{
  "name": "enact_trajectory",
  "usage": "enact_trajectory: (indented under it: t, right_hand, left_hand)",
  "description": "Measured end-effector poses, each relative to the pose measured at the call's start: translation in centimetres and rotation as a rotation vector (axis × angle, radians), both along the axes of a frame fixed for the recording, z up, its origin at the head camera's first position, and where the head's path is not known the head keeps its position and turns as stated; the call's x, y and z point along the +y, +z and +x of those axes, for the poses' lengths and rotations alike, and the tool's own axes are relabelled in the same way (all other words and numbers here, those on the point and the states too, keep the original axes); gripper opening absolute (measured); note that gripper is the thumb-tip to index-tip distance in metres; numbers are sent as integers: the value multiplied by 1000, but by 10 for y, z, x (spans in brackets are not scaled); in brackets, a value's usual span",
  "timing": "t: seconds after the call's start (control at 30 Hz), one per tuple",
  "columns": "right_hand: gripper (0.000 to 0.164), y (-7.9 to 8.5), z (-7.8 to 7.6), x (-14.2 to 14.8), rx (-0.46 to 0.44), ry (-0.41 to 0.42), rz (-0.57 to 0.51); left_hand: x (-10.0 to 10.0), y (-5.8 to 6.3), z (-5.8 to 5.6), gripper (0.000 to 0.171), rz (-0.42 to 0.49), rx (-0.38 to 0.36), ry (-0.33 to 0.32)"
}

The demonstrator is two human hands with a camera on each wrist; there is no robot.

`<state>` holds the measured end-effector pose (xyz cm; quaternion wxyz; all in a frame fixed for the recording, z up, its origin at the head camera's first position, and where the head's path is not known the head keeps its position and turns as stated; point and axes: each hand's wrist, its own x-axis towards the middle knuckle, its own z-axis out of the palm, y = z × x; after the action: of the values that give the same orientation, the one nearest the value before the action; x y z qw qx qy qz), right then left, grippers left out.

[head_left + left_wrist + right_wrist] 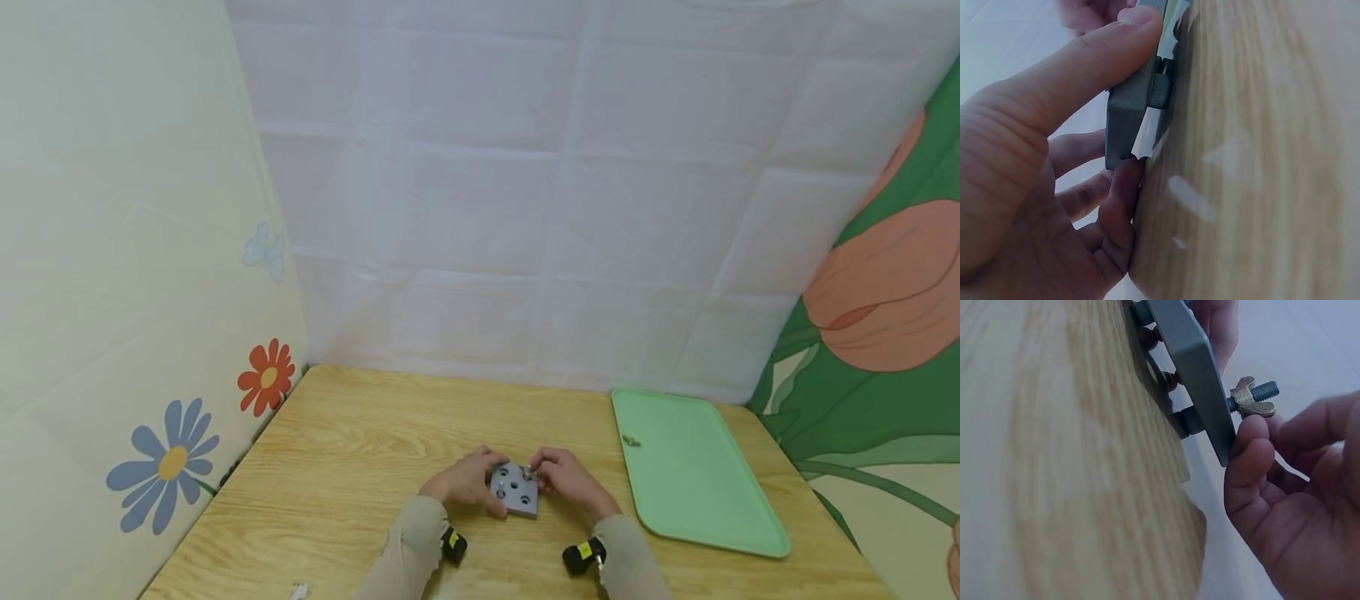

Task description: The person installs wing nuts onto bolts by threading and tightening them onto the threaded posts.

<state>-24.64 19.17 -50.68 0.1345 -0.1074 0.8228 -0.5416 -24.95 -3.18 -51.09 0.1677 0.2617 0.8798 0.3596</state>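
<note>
A grey metal plate (517, 504) with several round holes is held in my left hand (467, 482), its thumb on the face and fingers at the edge and underneath. A threaded bolt (1266, 391) passes up through the plate, carrying a brass-coloured wing nut (1246, 400) partway down its thread. Curled fingers of my right hand (564, 477) pinch at the wing nut, with two fingertips (1249, 456) by the plate's edge. Under the plate, a knurled bolt head (1160, 91) sticks out. The plate is tilted close over the table.
A light green tray (697, 475) lies on the wooden table (360, 450) to the right, with a small brass-coloured wing nut (632, 441) near its left edge. A small white scrap (300, 591) is at the table's front left. Cloth-covered walls stand behind and at both sides.
</note>
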Motion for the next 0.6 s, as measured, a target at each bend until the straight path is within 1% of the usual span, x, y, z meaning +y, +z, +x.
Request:
enact_trajectory:
  t: [0.13,0.27,0.37,0.47,0.6]
  right_hand:
    - [14,1,2,-1,12,-3,-7]
    - [7,2,4,-2,24,-14,27]
    - [7,0,2,-2,18,-22,50]
    - [9,-2,-1,-1,20,-17,55]
    - [21,-4,-4,1,61,23,54]
  left_hand:
    - [0,2,1,76,-5,-6,3]
    - [1,4,2,75,-3,-17,9]
    - [0,5,3,75,-2,-11,10]
    - [1,6,3,76,-7,2,7]
    - [1,6,3,77,-19,15,3]
